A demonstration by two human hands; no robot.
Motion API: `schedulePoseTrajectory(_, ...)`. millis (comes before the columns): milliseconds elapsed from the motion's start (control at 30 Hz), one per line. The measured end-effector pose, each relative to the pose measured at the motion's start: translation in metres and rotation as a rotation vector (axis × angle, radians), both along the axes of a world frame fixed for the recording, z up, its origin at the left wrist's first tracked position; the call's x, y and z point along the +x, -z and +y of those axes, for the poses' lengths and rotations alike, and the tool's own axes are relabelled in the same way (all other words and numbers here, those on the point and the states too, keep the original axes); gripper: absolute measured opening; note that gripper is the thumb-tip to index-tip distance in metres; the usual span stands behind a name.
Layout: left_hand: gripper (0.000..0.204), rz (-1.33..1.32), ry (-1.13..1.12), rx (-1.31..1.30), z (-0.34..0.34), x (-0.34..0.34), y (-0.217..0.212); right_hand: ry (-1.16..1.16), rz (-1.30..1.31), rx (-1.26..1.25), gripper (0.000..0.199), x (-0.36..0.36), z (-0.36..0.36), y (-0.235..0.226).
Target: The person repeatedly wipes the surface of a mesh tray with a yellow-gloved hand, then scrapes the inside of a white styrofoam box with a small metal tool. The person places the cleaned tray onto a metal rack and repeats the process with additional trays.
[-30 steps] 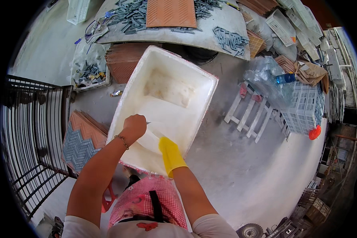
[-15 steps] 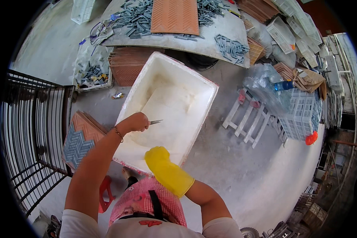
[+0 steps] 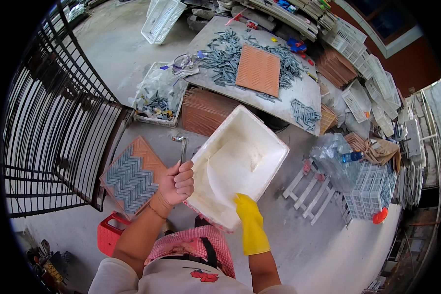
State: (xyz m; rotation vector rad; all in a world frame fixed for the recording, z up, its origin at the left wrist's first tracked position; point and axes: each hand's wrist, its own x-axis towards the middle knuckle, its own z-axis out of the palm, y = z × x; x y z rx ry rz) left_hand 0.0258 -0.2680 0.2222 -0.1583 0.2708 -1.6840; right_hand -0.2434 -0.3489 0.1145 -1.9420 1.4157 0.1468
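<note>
My left hand [image 3: 175,183] is closed in a fist round what looks like a small knife [image 3: 183,149], its narrow metal blade pointing away from me. The fist is beside the left rim of a large white foam box [image 3: 274,169]. My right hand [image 3: 250,223], in a yellow rubber glove, reaches over the box's near right rim with its fingers curled round it; the fingertips are partly hidden. The box stands tilted in front of my pink checked apron, its open side toward me. Its pale inside shows brownish stains.
Left of the box lies a terracotta-coloured tray [image 3: 154,164] with grey strips in a zigzag, near a red stool [image 3: 110,235] and a barred metal rack [image 3: 68,147]. Beyond, a table [image 3: 201,49] holds loose strips. A slatted white stand [image 3: 304,198] and crate [image 3: 367,191] are on the right.
My view has shifted left and farther out. My left hand has moved out of the box to its left side, turning the blade away from me. The gloved hand is now on the right rim.
</note>
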Motion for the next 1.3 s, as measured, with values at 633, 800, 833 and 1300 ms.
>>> schedulePoseTrajectory(633,0.018,0.094,-0.448,0.148,0.363,0.064,0.095,0.140,-0.430,0.066,0.029,0.125,0.017,-0.237)
schedulePoseTrajectory(800,0.020,0.067,-0.537,0.272,0.408,0.058,0.114,0.031,-0.557,0.208,0.028,0.168,0.020,-0.207)
schedulePoseTrajectory(833,0.020,0.072,-0.546,0.305,0.414,0.055,0.114,0.029,-0.585,0.267,0.028,0.175,0.022,-0.192)
schedulePoseTrajectory(1300,0.023,0.083,-0.834,0.648,0.431,0.023,0.122,-0.165,-0.466,0.750,0.027,0.314,0.059,-0.012)
